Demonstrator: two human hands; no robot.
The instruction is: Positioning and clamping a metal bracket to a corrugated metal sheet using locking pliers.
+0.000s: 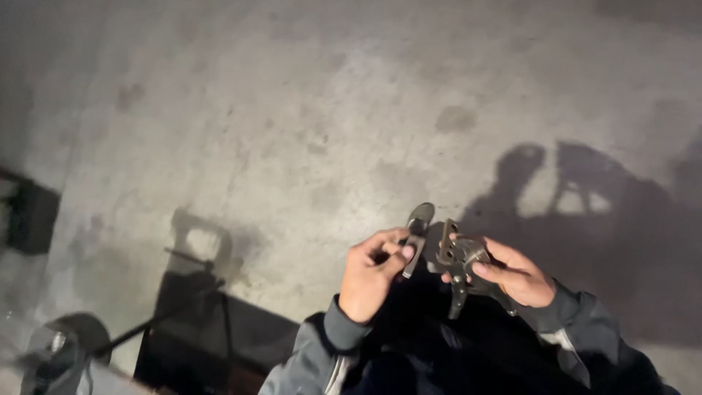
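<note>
Both hands are raised over a concrete floor [292,110], near the lower edge of the view and right of its middle. The left hand [369,274] has its fingers [387,241] clenched round a slim metal lever [417,234], a flat dull-grey strip ending in a rounded paddle that points up and away from the person. The right hand [515,274] grips a metal latch assembly [459,260]: a bracket-like plate with a rounded body and a narrow arm hanging below the palm. The two metal pieces sit just beside each other; whether they touch cannot be told.

The floor is rough, mottled grey, stained in patches, and lies open across the upper and middle parts of the view. Hard shadows of the hands fall toward the right edge. At the lower left stand a dark box-like object [197,322] and a thin rod [146,329], with a round dark object [62,351] in the corner. Grey sleeves [314,351] cover both wrists
</note>
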